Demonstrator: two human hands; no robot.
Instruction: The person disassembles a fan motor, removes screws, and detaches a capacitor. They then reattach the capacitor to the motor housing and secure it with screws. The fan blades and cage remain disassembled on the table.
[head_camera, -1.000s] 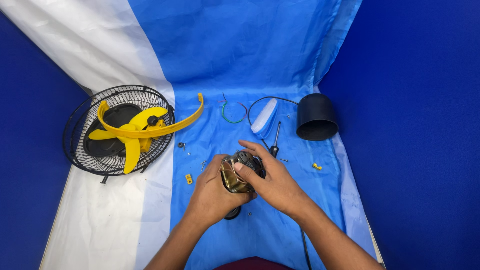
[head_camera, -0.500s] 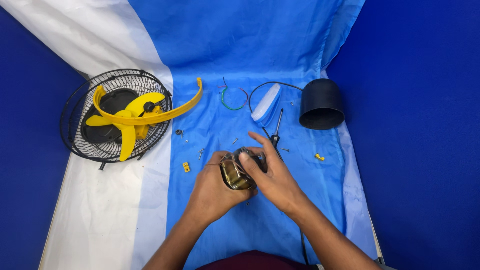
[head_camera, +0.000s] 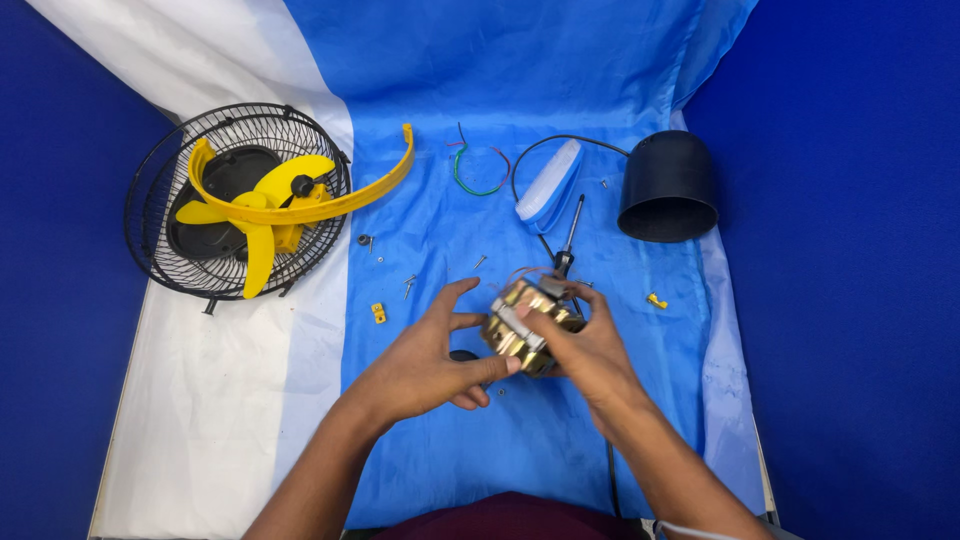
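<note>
A small fan motor, brass-coloured with a metal band across it, sits lifted above the blue cloth between two bare hands. It looks dense and rigid, likely heavy for its size, with thin wires that could snag, so its solid sides seem the safest hold. The right hand is closed around the motor from the right, fingers over its top. The left hand is half open, thumb and fingertips pressing the motor's left side. Just behind it lies a screwdriver, with loose screws and yellow clips scattered nearby. Farther off sit a black cup-shaped cover, a white casing, coloured wires and a wire fan guard holding a yellow blade.
</note>
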